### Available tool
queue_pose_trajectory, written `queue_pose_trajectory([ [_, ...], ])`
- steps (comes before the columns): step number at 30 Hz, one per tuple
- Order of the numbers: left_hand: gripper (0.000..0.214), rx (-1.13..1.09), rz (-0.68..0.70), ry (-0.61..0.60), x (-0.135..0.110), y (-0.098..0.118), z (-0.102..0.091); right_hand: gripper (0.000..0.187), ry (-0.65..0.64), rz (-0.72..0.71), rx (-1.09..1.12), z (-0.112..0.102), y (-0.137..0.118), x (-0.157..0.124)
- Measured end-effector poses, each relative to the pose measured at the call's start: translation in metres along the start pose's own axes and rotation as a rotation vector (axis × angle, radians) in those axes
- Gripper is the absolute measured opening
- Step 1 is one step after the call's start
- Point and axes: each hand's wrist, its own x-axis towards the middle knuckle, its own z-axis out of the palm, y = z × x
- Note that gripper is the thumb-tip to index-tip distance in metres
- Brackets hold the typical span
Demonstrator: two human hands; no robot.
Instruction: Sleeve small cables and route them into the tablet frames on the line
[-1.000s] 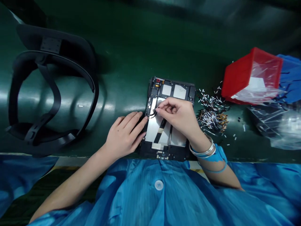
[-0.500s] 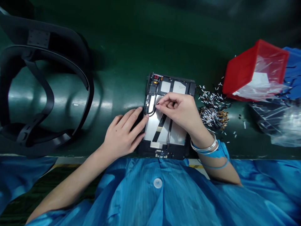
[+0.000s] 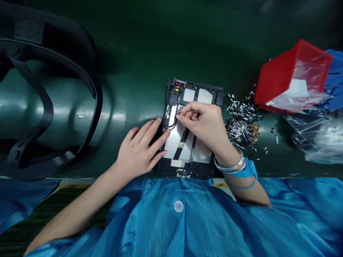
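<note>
An opened tablet (image 3: 203, 95) lies face down on the green bench, its silver inner plate and black flex strips showing. My left hand (image 3: 140, 150) rests flat on the tablet's left edge, fingers stretched out together. My right hand (image 3: 205, 123) hovers over the tablet's middle, fingertips pinched on a thin black cable (image 3: 171, 125) that curves along the left side. Silver bangles and a blue strap circle my right wrist.
A heap of small cable pieces with white and gold ends (image 3: 242, 130) lies right of the tablet. A red bin (image 3: 278, 80) lined with clear plastic stands at the right, by plastic bags (image 3: 320, 141). A large black curved frame (image 3: 50, 107) lies at the left.
My right hand has shifted the cable end slightly up and left along the tablet's edge. My left hand stays pressed on the frame. The view has drifted a little.
</note>
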Motion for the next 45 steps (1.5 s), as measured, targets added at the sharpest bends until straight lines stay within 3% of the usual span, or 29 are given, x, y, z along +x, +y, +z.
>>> queue_pose_trajectory([
  [16, 0.044, 0.002, 0.003, -0.011, 0.000, 0.000, -0.001, 0.008, 0.017, 0.013, -0.052, 0.003, -0.001, -0.001],
  [23, 0.051, 0.009, -0.001, -0.052, 0.014, 0.004, -0.005, 0.006, 0.026, -0.007, -0.071, 0.002, -0.002, -0.001],
  [31, 0.052, -0.003, 0.027, -0.072, 0.018, 0.000, 0.000, 0.006, 0.010, -0.026, 0.099, -0.002, 0.007, 0.010],
  [45, 0.051, 0.002, 0.129, -0.080, 0.023, -0.005, -0.003, 0.005, 0.073, -0.006, -0.038, 0.004, 0.002, 0.008],
])
